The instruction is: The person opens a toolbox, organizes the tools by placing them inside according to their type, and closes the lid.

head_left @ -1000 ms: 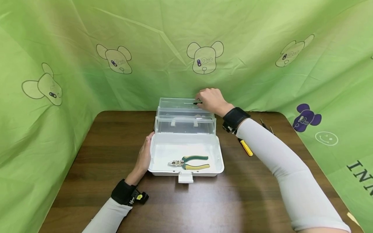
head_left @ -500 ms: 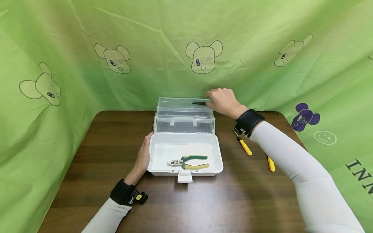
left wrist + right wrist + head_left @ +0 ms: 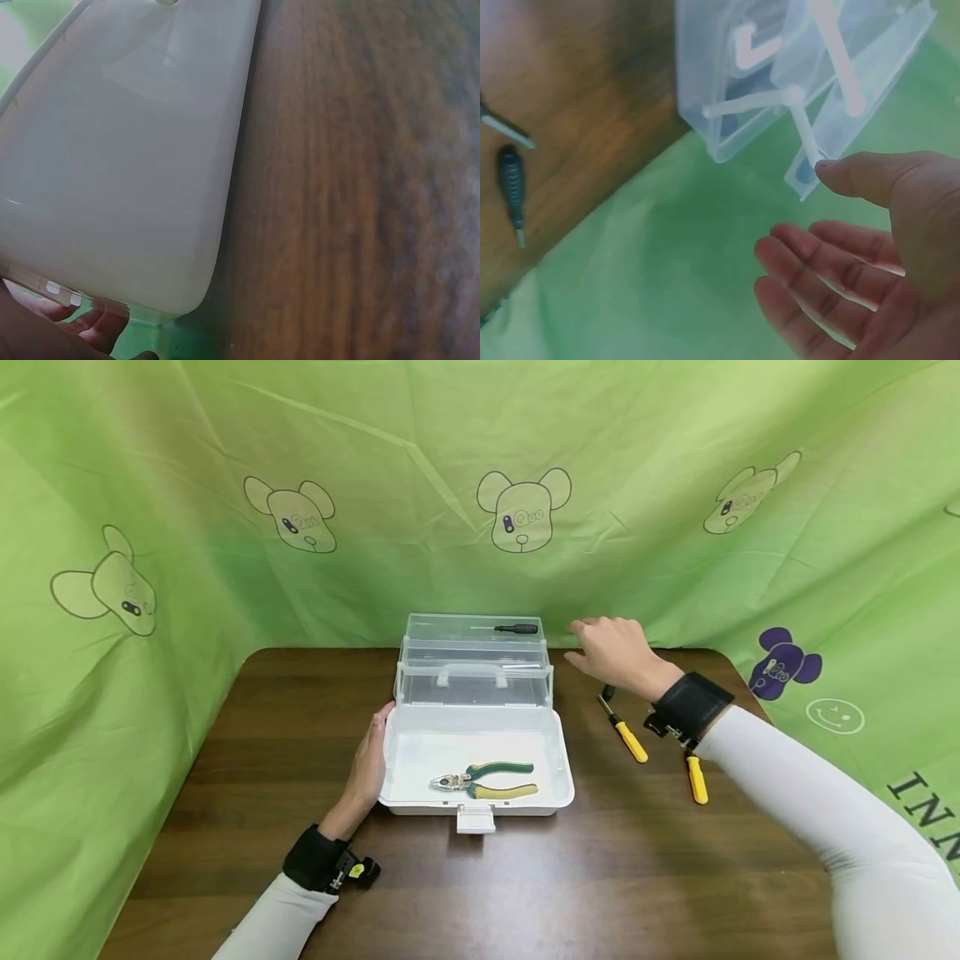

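Head view, right hand: the right hand [image 3: 615,650] hangs beside the clear tiers [image 3: 442,627] of the toolbox [image 3: 427,809], a gap between them, fingers loosely spread.
Right wrist, palm: the fingers [image 3: 806,281] are slightly bent, the thumb [image 3: 862,176] well apart from them; its tip overlaps a tier's edge from this angle.
Left hand: the left hand [image 3: 370,764] rests against the toolbox's left side, thumb near the rim; the left wrist view shows fingertips at the rear corner, and I cannot tell whether they grip or only press.
Black screwdriver: the black screwdriver [image 3: 517,628] lies in the rearmost tier, handle to the right, thin shaft to the left, near the right hand.
Toolbox: open, white base in front, tiers raised behind, latch [image 3: 476,820] jutting from the front wall.
Pliers: the pliers [image 3: 474,777] lie in the white base, green-and-yellow handles to the right.
Yellow screwdrivers: one yellow screwdriver [image 3: 632,742] lies right of the toolbox; a second yellow screwdriver [image 3: 696,778] lies farther right, partly hidden by the wrist strap [image 3: 693,706].
Black-handled tool: the black-handled tool [image 3: 511,180] lies just beside the nearer yellow one's tip.
Table: brown wood-grain table [image 3: 262,735].
Backdrop: green cloth [image 3: 405,527] printed with bear heads.
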Tool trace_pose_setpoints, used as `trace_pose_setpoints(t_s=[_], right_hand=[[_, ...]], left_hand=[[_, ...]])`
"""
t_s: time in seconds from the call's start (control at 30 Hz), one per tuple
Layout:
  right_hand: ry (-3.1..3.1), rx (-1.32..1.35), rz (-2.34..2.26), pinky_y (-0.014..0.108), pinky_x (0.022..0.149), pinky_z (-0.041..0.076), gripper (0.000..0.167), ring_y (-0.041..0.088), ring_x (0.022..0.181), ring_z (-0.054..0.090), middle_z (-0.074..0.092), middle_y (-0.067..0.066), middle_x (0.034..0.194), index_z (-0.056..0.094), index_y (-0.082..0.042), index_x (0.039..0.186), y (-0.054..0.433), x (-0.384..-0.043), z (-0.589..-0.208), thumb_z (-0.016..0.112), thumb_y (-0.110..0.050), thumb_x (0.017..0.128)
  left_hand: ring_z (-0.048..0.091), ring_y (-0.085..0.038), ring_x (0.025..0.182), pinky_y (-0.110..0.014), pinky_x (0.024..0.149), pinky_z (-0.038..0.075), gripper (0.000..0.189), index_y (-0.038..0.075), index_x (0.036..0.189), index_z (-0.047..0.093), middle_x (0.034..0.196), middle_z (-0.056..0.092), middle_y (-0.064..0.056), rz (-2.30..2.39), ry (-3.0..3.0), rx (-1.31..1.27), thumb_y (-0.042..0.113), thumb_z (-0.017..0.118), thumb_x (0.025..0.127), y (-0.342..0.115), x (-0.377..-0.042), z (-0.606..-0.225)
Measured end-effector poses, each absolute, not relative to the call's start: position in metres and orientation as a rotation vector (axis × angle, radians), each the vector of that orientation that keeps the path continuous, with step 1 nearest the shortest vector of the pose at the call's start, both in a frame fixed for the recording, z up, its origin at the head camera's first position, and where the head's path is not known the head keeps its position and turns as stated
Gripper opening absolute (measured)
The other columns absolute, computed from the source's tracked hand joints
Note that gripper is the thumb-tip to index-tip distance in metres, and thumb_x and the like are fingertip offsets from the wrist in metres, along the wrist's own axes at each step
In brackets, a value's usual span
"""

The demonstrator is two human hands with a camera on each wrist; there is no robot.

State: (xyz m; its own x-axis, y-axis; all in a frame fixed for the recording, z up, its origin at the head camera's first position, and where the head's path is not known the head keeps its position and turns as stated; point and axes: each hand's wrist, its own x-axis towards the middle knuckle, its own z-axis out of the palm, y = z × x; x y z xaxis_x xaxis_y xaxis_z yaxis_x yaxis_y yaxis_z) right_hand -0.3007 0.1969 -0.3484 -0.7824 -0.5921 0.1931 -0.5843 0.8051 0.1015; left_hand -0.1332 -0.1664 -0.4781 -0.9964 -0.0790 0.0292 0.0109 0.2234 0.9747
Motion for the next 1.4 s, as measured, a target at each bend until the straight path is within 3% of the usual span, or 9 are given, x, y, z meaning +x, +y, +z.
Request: trace_pose_setpoints(t_s=[0.3, 0.63, 0.93, 1.13, 1.4], right_hand=[[-2.843, 0.856, -0.05, 0.039, 0.041, 0.044, 0.038, 0.023, 0.052, 0.058, 0.074, 0.015, 0.086, 0.073, 0.001, 0.119, 0.232, -0.279, -0.361, 0.08, -0.027, 0.095], [-2.904, 0.819, -0.01, 0.046, 0.047, 0.051, 0.033, 0.03, 0.064, 0.067, 0.07, 0.01, 0.078, 0.073, 0.001, 0.112, 0.265, -0.267, -0.375, 0.08, -0.025, 0.093], [-2.971, 0.772, 0.035, 0.055, 0.055, 0.056, 0.035, 0.037, 0.07, 0.07, 0.073, 0.015, 0.083, 0.073, 0.003, 0.113, 0.288, -0.253, -0.392, 0.08, -0.025, 0.093], [-3.023, 0.741, 0.094, 0.054, 0.055, 0.057, 0.038, 0.032, 0.067, 0.071, 0.073, 0.008, 0.078, 0.073, 0.005, 0.114, 0.3, -0.248, -0.41, 0.08, -0.026, 0.093], [-3.084, 0.7, 0.113, 0.05, 0.054, 0.056, 0.044, 0.029, 0.067, 0.071, 0.075, 0.009, 0.079, 0.073, 0.007, 0.119, 0.302, -0.245, -0.427, 0.079, -0.029, 0.095]], left_hand=[[0.02, -0.036, 0.161, -0.055, 0.13, 0.015, 0.062, -0.002, 0.165, 0.028, 0.172, 0.027, -0.022, -1.917, -2.387, 0.071, 0.036, 0.011, 0.118, -0.166, -0.133, -0.477], [0.02, -0.034, 0.161, -0.054, 0.13, 0.014, 0.062, -0.001, 0.165, 0.029, 0.172, 0.027, -0.021, -1.896, -2.396, 0.067, 0.035, 0.012, 0.118, -0.167, -0.131, -0.478], [0.021, -0.036, 0.16, -0.055, 0.13, 0.015, 0.062, -0.002, 0.165, 0.03, 0.172, 0.028, -0.022, -1.91, -2.378, 0.07, 0.036, 0.012, 0.118, -0.165, -0.132, -0.478], [0.02, -0.037, 0.161, -0.055, 0.13, 0.014, 0.062, -0.003, 0.165, 0.028, 0.172, 0.027, -0.023, -1.912, -2.379, 0.059, 0.035, 0.011, 0.118, -0.166, -0.132, -0.479], [0.02, -0.038, 0.16, -0.056, 0.13, 0.015, 0.062, -0.003, 0.164, 0.028, 0.171, 0.027, -0.023, -1.906, -2.376, 0.049, 0.034, 0.011, 0.118, -0.166, -0.133, -0.48]])
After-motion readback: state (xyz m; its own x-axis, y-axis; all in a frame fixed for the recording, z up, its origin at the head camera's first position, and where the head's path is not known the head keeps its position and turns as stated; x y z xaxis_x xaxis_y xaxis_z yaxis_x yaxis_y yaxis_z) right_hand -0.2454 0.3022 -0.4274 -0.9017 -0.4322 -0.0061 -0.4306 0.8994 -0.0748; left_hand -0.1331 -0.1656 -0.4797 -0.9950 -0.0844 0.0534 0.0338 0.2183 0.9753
